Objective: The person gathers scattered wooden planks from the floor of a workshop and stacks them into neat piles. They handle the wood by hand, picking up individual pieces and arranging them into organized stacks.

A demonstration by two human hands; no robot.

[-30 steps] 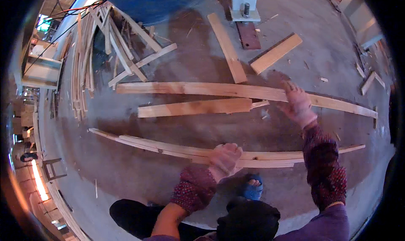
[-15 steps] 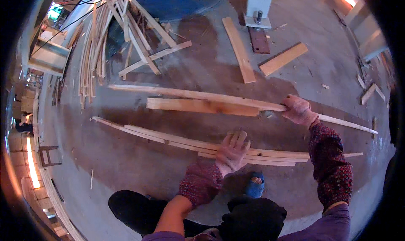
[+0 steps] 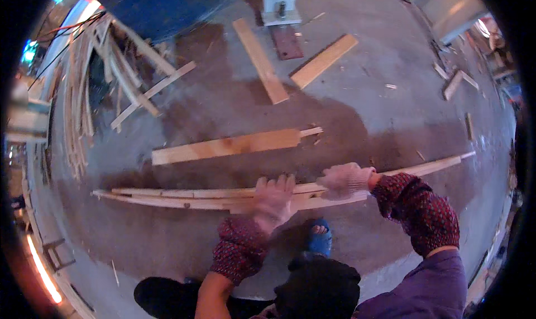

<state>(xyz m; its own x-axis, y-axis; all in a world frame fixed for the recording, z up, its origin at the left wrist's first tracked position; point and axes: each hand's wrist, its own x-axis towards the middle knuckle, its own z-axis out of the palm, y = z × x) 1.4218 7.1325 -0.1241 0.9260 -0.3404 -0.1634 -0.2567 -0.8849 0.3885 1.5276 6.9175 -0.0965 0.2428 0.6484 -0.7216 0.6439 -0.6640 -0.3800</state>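
A bundle of long, narrow wooden strips (image 3: 223,199) lies crosswise on the floor in front of me. My left hand (image 3: 272,203), in a pale work glove, rests over the strips with its fingers stretched across them; motion blurs it a little. Just right of it, my right hand (image 3: 345,180), also gloved, is closed round a wooden strip (image 3: 416,170) at the bundle's far side. Its fingertips are hidden and smeared. Patterned knit sleeve covers reach up both forearms. Beyond the bundle lies a wider wooden board (image 3: 226,147), which neither hand touches.
Two short boards (image 3: 261,62) (image 3: 325,60) lie farther off, near a bolted post (image 3: 279,3) and a dark red plate (image 3: 287,42). A heap of strips (image 3: 84,90) stands at far left by a blue round container (image 3: 162,9). My sandalled foot (image 3: 320,238) is close to the bundle.
My right hand has brought its strip nearer, from beside the wider board to the bundle, close to my left hand. The left hand stays on the strips. The whole view has shifted.
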